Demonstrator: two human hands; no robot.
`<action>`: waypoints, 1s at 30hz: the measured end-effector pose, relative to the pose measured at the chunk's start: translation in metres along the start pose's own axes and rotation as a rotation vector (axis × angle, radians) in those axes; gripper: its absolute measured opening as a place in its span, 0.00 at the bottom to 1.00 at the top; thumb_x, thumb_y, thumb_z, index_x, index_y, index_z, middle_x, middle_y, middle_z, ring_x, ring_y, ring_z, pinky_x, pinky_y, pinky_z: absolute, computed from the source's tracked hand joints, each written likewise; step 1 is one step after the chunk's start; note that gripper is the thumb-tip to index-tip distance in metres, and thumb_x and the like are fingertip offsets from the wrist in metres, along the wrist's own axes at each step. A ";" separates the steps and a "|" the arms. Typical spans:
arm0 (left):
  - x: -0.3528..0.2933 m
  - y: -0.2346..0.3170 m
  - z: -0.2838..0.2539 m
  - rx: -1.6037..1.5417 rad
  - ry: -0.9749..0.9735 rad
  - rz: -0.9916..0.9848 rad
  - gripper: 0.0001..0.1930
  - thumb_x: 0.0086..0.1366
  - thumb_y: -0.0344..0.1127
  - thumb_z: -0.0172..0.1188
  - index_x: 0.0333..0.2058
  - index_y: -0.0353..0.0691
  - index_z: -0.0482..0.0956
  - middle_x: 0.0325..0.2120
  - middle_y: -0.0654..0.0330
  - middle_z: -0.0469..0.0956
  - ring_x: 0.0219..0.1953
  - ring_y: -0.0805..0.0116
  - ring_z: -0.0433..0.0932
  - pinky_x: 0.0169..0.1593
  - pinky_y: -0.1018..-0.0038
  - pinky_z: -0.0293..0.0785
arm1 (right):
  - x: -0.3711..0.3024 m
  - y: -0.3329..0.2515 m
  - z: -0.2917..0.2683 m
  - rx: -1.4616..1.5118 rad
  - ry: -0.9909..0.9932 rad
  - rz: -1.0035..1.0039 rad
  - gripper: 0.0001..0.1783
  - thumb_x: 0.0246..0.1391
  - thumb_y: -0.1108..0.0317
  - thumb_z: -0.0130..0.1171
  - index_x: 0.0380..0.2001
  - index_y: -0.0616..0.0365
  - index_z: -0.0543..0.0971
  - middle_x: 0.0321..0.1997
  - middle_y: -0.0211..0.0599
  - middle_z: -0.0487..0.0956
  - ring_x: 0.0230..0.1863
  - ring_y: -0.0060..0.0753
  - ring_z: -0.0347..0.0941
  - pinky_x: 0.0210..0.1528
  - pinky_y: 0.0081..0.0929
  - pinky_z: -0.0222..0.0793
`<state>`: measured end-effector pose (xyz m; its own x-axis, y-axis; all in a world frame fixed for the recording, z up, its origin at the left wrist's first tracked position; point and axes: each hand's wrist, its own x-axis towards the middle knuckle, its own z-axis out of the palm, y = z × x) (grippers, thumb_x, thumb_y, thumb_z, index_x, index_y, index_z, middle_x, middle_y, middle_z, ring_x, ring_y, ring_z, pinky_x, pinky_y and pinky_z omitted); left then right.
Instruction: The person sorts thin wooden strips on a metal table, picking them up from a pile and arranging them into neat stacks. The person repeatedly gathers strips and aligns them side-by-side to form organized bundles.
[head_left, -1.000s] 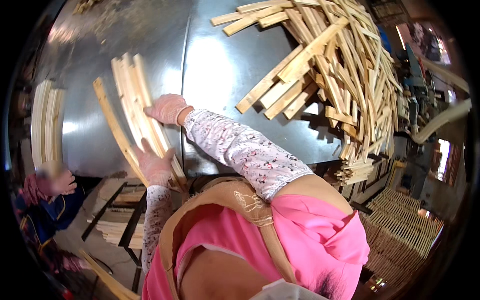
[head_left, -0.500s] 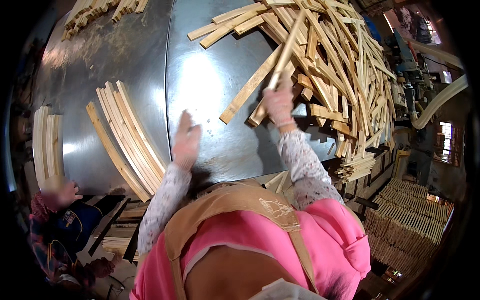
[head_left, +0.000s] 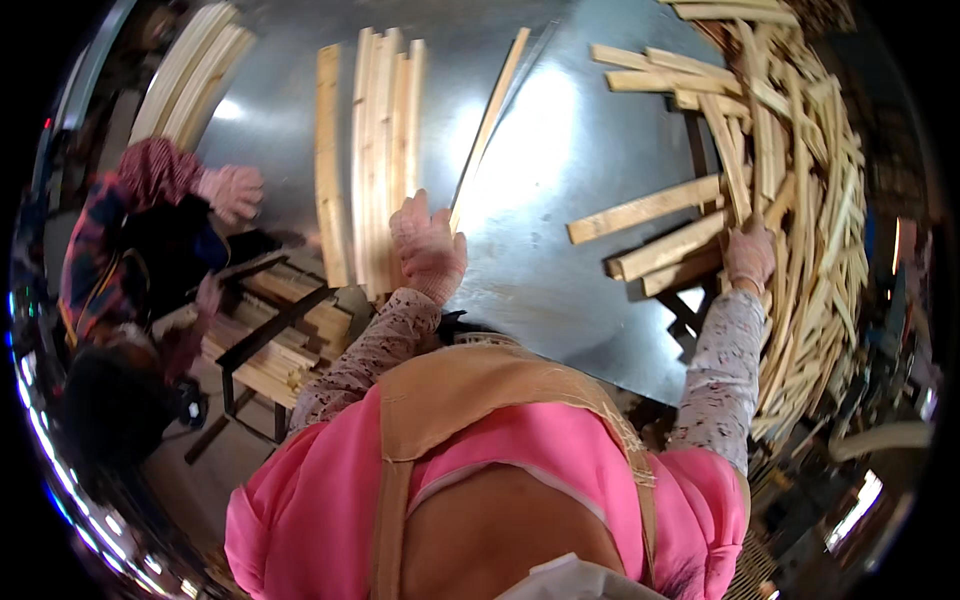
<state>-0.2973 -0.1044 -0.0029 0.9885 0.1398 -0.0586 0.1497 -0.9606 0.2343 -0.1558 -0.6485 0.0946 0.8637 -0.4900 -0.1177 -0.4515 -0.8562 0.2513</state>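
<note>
My left hand (head_left: 430, 248), in a pale pink glove, closes on the near end of a narrow wooden strip (head_left: 493, 115). The strip's far end tilts up off the metal table (head_left: 540, 270), where its reflection shows. Just left of this hand lies a row of strips (head_left: 378, 140) side by side, with a darker strip (head_left: 328, 165) a little apart. My right hand (head_left: 750, 254), gloved alike, is at the near left edge of a heap of wooden strips (head_left: 800, 230). Its fingers wrap the near end of another strip (head_left: 728, 150); the grip is partly hidden.
Several loose strips (head_left: 645, 208) stick out from the heap over the table. Another person's gloved hand (head_left: 232, 192) is at the table's left side, near a stack of strips (head_left: 190, 75). A dark metal rack (head_left: 265, 330) with more wood stands below the near left edge.
The strip that was in my right hand is now in my left, beside the row. My right hand has gone to the heap and taken hold of another. The view has turned rightward.
</note>
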 end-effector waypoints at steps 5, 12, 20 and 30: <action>-0.013 -0.041 0.003 -0.144 0.012 -0.183 0.39 0.61 0.46 0.72 0.69 0.37 0.76 0.74 0.43 0.62 0.73 0.44 0.61 0.76 0.55 0.58 | -0.061 -0.104 -0.060 0.167 0.011 -0.305 0.32 0.57 0.52 0.70 0.64 0.50 0.80 0.57 0.58 0.82 0.57 0.59 0.81 0.60 0.48 0.77; 0.070 -0.148 0.010 -0.404 0.203 -0.269 0.46 0.71 0.62 0.60 0.73 0.30 0.65 0.71 0.36 0.67 0.73 0.40 0.66 0.78 0.57 0.59 | -0.185 -0.356 -0.015 0.659 -0.544 -0.570 0.23 0.68 0.59 0.58 0.61 0.55 0.83 0.49 0.52 0.87 0.53 0.49 0.85 0.55 0.42 0.81; 0.122 -0.154 -0.014 -0.582 -0.020 -0.348 0.42 0.69 0.62 0.65 0.71 0.37 0.71 0.72 0.39 0.69 0.72 0.37 0.69 0.74 0.57 0.66 | -0.254 -0.453 -0.002 0.608 -0.622 -0.592 0.45 0.60 0.35 0.61 0.58 0.72 0.77 0.52 0.64 0.85 0.56 0.61 0.84 0.61 0.47 0.77; 0.218 -0.055 -0.181 -1.525 0.531 0.218 0.43 0.68 0.43 0.72 0.75 0.39 0.60 0.67 0.50 0.75 0.65 0.49 0.77 0.73 0.59 0.70 | -0.175 -0.421 -0.173 1.389 0.013 -0.905 0.36 0.57 0.52 0.73 0.64 0.57 0.77 0.56 0.52 0.86 0.56 0.55 0.85 0.59 0.44 0.79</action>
<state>-0.0856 0.0229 0.1468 0.8410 0.4135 0.3489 -0.4221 0.0980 0.9012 -0.0779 -0.1736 0.1751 0.9392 0.2115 0.2705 0.3293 -0.3315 -0.8841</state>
